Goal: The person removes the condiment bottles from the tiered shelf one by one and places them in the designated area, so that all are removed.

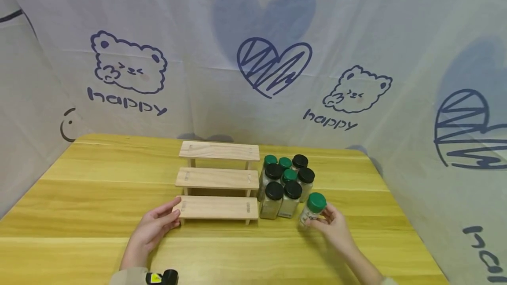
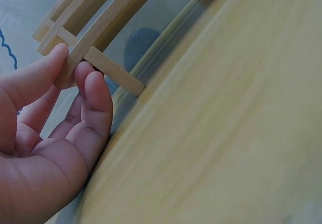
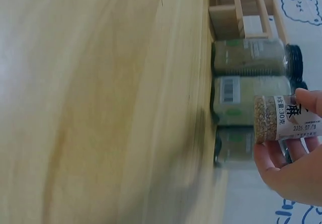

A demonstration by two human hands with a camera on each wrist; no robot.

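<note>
A three-step wooden spice rack (image 1: 215,208) stands near the middle of the table. My left hand (image 1: 152,228) pinches the left end of its lowest step; the left wrist view shows the thumb above the board (image 2: 100,38) and curled fingers below it. On the right, my right hand (image 1: 332,228) grips a small green-lidded spice jar (image 1: 315,203) between thumb and fingers. Pale tan seeds fill this jar (image 3: 265,121), and a white label wraps it. Its base is off the table in the right wrist view. The three steps carry no jars.
Several spice jars (image 1: 271,203) with black or green lids stand in a tight group against the rack's right side. The yellow wood-grain table (image 1: 222,254) extends around them. A printed cloth (image 1: 190,21) hangs behind the table and along its sides.
</note>
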